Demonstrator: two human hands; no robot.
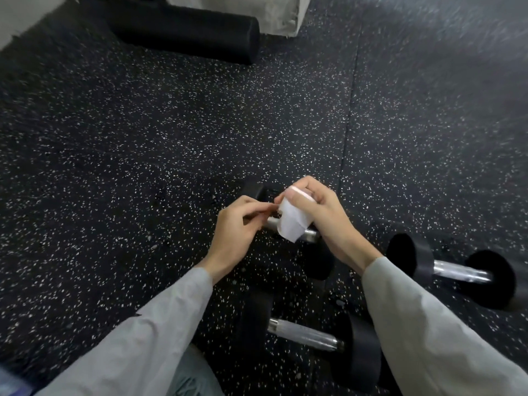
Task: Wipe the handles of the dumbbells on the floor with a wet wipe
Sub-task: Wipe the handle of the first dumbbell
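Three black dumbbells with shiny metal handles lie on the speckled rubber floor. The far dumbbell point(310, 237) sits under my hands, its handle partly hidden. The near dumbbell point(305, 334) lies between my forearms. The right dumbbell point(457, 271) lies beyond my right sleeve. My right hand point(320, 207) holds a white wet wipe point(291, 222) and a small white packet above the far handle. My left hand point(240, 224) pinches the wipe's left edge with thumb and fingertips.
A black foam roller point(185, 30) lies at the back, next to a pale cloth-covered object point(277, 12). A seam point(347, 124) in the floor mat runs away from my hands. A pale wall base shows at the top left.
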